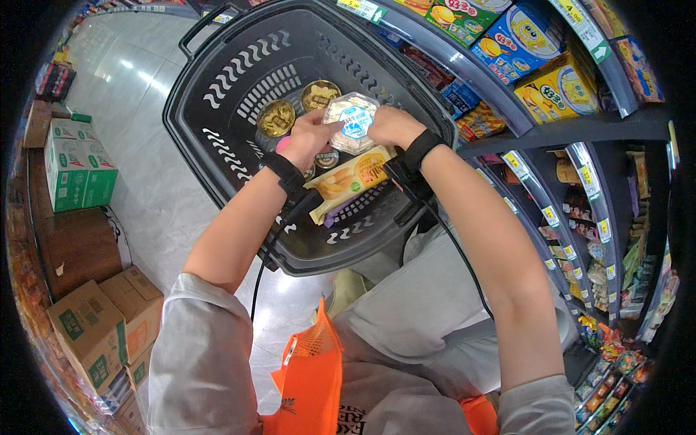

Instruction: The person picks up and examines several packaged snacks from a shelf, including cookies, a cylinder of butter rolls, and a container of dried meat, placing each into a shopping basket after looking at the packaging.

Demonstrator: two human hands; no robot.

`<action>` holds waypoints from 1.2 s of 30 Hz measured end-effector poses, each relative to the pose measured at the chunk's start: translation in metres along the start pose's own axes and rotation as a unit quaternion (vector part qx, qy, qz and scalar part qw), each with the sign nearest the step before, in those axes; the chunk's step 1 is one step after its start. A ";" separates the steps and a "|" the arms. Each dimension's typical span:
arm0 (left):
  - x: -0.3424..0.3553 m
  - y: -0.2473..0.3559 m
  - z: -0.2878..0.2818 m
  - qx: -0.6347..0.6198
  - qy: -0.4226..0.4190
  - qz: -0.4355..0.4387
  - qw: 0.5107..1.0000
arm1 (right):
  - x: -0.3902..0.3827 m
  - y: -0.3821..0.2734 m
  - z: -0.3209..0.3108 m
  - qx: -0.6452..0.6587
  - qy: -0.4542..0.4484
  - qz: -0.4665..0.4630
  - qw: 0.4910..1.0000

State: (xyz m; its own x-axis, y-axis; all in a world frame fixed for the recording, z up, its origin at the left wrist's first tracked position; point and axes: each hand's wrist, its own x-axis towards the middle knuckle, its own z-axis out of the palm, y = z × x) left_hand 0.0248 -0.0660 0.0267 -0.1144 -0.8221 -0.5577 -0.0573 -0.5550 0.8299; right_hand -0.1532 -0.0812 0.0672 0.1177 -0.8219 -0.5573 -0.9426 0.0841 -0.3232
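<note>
Both my hands hold a clear octagonal plastic tub with a blue and white label over a black shopping basket. My left hand grips its left side and my right hand grips its right side. Under the tub, in the basket, lie a yellow snack packet and two round gold-lidded cups. A small round item sits below my left hand, partly hidden. Both wrists wear black bands with cables.
Store shelves with yellow, blue and green boxes and price tags curve along the right. Green and brown cardboard cartons stand on the floor at left. An orange mesh bag hangs at my front.
</note>
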 end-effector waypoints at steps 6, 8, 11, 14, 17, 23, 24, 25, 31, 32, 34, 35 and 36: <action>0.007 0.003 0.000 0.041 -0.008 0.051 0.998 | 0.006 0.017 0.008 0.023 0.006 -0.021 1.000; 0.017 0.000 -0.003 0.067 0.017 0.066 0.995 | 0.002 0.014 0.007 0.018 0.001 -0.020 1.000; 0.024 0.001 -0.001 0.105 0.039 0.079 0.991 | -0.002 0.016 0.004 0.032 -0.004 -0.008 0.999; 0.025 0.005 0.004 0.107 0.053 0.058 0.991 | -0.006 0.015 0.000 0.021 -0.025 0.001 0.999; 0.028 0.002 0.001 0.084 0.052 0.050 0.994 | -0.008 0.014 0.000 0.027 -0.023 -0.011 0.999; 0.019 0.004 0.003 0.102 0.038 0.070 0.992 | -0.012 0.019 -0.003 0.054 -0.040 -0.006 0.998; 0.019 0.003 0.003 0.120 0.051 0.083 0.988 | -0.013 0.017 -0.004 0.050 -0.034 -0.005 0.998; 0.021 0.001 0.002 0.120 0.051 0.084 0.988 | -0.014 0.016 -0.005 0.047 -0.028 -0.004 0.998; 0.030 -0.007 0.007 0.197 0.095 0.095 0.971 | -0.037 -0.005 -0.049 0.024 -0.003 -0.086 0.996; 0.027 -0.006 0.007 0.199 0.091 0.097 0.971 | -0.049 -0.010 -0.062 0.014 0.012 -0.096 0.995; 0.011 0.007 0.021 0.099 0.079 0.062 0.990 | -0.072 -0.005 -0.091 0.046 0.024 -0.105 0.993; 0.004 0.014 0.025 0.068 0.075 0.037 0.994 | -0.084 0.005 -0.102 0.079 0.022 -0.125 0.989; 0.014 0.007 0.005 0.037 0.113 0.038 0.992 | -0.098 0.005 -0.115 0.110 0.020 -0.164 0.980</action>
State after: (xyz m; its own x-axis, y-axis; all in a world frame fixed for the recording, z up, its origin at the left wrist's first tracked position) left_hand 0.0177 -0.0805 0.0252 0.1045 -0.8734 -0.4757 -0.1315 -0.4862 0.8639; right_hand -0.2056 -0.0651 0.2077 0.3870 -0.8464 -0.3658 -0.7653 -0.0735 -0.6395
